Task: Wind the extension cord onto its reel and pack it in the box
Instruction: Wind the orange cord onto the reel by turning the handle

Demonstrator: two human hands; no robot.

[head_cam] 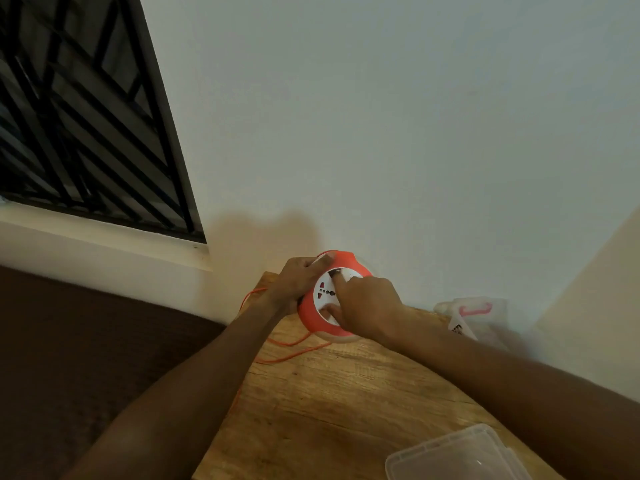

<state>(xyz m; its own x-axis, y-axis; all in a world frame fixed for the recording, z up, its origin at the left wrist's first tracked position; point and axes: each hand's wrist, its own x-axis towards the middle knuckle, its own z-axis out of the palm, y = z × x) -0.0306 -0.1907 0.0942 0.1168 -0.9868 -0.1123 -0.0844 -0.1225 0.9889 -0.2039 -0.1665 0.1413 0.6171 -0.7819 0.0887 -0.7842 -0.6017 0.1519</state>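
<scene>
Winding is under way at frame centre: the left hand grips the round orange-and-white plastic cord reel, the right hand presses fingers into its face. Loose thin orange cord trails lower left; the clear plastic box, lower right, awaits packing.

Dim, warm light; soft shadow on pale wall above the hands; wide-angle bending at edges; slight blur.

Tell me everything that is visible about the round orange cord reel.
The round orange plastic cord reel has a white face with sockets. It rests tilted at the far edge of the wooden table, near the wall. The left hand grips its rim; the right hand presses fingers on its face. Thin orange cord trails loose from it.
</scene>
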